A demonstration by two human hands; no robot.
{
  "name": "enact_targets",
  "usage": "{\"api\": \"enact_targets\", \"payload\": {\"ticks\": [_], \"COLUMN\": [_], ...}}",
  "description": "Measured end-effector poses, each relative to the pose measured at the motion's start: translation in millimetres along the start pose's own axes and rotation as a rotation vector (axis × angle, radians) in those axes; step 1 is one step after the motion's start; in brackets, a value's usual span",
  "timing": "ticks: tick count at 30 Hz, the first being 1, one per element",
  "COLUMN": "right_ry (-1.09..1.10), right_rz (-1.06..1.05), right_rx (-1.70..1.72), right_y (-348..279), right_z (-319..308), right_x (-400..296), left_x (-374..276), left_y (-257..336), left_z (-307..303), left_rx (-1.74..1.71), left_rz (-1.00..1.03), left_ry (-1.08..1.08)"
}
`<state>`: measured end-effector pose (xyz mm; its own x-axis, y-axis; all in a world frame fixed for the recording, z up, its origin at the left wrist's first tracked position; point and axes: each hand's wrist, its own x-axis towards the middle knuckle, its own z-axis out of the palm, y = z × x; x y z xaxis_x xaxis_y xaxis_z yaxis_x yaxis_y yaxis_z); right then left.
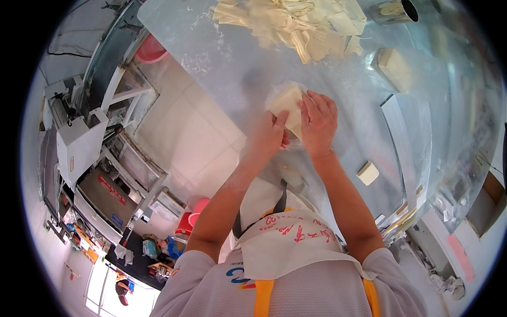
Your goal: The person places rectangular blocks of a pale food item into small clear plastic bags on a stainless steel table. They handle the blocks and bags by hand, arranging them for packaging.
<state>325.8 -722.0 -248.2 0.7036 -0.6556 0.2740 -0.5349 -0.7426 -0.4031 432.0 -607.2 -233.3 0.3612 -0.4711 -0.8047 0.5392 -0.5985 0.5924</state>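
Observation:
A stack of pale dough sheets (288, 105) sits partly in a clear plastic bag (295, 143), between my two hands. My left hand (270, 132) grips the stack's lower left edge, thumb on top. The fingers of my right hand (319, 119) rest bent along its right side; whether they pinch it is hard to tell. A similar block of dough sheets (395, 70) lies to the upper right, and a small pale block (368, 173) sits lower right. Loose cut dough strips and scraps (305, 27) are heaped at the top of the metal table (222, 75).
A metal cylinder container (394, 11) lies at the top right. A long flat metal strip (398, 138) is right of my hands. Left of the table are a tiled floor (198, 130), a pink basin (151, 49) and a white machine (79, 138). A person (122, 291) shows far off at bottom left.

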Motion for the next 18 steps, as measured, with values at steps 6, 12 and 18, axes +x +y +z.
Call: {"api": "enact_targets", "payload": {"ticks": [6, 12, 18], "right_ry": [0.015, -0.151, -0.423], "right_rz": [-0.007, 0.152, 0.32], "right_rx": [0.044, 0.188, 0.466], "right_y": [-5.5, -16.0, -41.8], "right_z": [-5.8, -16.9, -61.2], "right_x": [-0.1, 6.9, 5.5], "left_x": [-0.6, -4.5, -17.0], "left_y": [0.0, 1.4, -20.0], "left_z": [0.1, -0.4, -33.5], "left_rx": [0.006, -0.029, -0.038], "left_rz": [0.004, 0.034, 0.018], "left_ry": [0.003, -0.005, -0.104]}}
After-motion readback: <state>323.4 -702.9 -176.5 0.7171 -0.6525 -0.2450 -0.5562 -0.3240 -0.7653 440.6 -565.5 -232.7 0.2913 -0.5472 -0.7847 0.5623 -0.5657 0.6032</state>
